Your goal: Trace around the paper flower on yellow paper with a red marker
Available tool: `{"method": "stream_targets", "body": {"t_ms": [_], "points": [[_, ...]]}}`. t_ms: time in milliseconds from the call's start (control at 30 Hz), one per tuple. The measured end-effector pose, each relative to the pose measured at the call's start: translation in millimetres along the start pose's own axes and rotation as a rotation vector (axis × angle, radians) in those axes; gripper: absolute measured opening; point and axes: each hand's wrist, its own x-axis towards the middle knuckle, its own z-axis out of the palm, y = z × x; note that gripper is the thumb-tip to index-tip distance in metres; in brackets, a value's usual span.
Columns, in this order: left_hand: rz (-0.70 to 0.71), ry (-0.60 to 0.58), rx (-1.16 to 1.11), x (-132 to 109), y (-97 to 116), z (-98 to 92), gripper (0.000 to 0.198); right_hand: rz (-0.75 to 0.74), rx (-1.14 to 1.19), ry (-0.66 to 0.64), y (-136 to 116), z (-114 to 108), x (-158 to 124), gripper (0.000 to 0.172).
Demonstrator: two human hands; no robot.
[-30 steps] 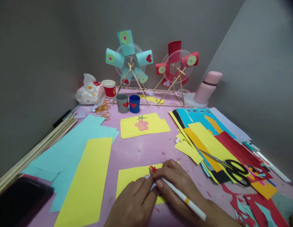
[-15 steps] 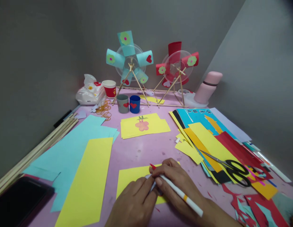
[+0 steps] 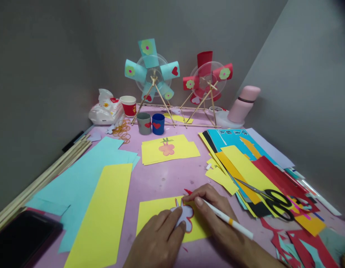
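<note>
A lavender paper flower cutout [image 3: 187, 216] lies on a sheet of yellow paper [image 3: 150, 208] near the front of the table. Red line shows along the cutout's edge, with two short stalk-like marks above it. My left hand [image 3: 158, 238] presses the cutout down, its fingers curled with thumb and forefinger on it. In my right hand [image 3: 214, 212] is a white marker [image 3: 228, 220] with a red tip and a yellow band. The tip points up and left, lifted off the drawn line. Behind, a yellow sheet bears a pink flower drawing [image 3: 167, 149].
Scissors [image 3: 264, 193] rest on coloured paper at right, near red scraps [image 3: 309, 245]. Left are blue sheets [image 3: 86, 178], a yellow strip [image 3: 102, 212], a phone [image 3: 27, 238] and wooden sticks [image 3: 50, 167]. Two stick-framed wheels [image 3: 154, 80], small cups [image 3: 158, 124] and a pink bottle [image 3: 243, 104] stand behind.
My right hand has shifted right with the marker, uncovering most of the cutout and the red line around it. My left hand has stayed nearly in place.
</note>
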Motion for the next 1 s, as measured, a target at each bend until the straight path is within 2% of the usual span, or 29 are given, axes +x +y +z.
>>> {"method": "stream_targets", "body": {"t_ms": [233, 400, 600, 800, 1000], "points": [[-0.009, 0.017, 0.005, -3.3, 0.5, -1.9, 0.034, -0.005, -0.131, -0.065, -2.6, 2.4, 4.5, 0.023], [-0.003, 0.014, 0.012, -1.0, 1.5, -3.8, 0.037, -0.008, -0.148, -0.042, -2.6, 2.0, 4.5, 0.021], [-0.020, 0.000, 0.013, -0.1, -0.1, -3.9, 0.034, -0.040, -0.095, 0.058, -5.9, -2.2, -2.1, 0.025], [-0.006, -0.017, 0.008, -3.9, -0.8, -2.3, 0.033, -0.093, -0.221, 0.009, -8.1, -1.2, -2.2, 0.028], [-0.024, -0.021, 0.011, -1.1, 0.0, -3.6, 0.033, -0.080, -0.195, 0.002, -10.7, -0.9, -1.1, 0.028]]}}
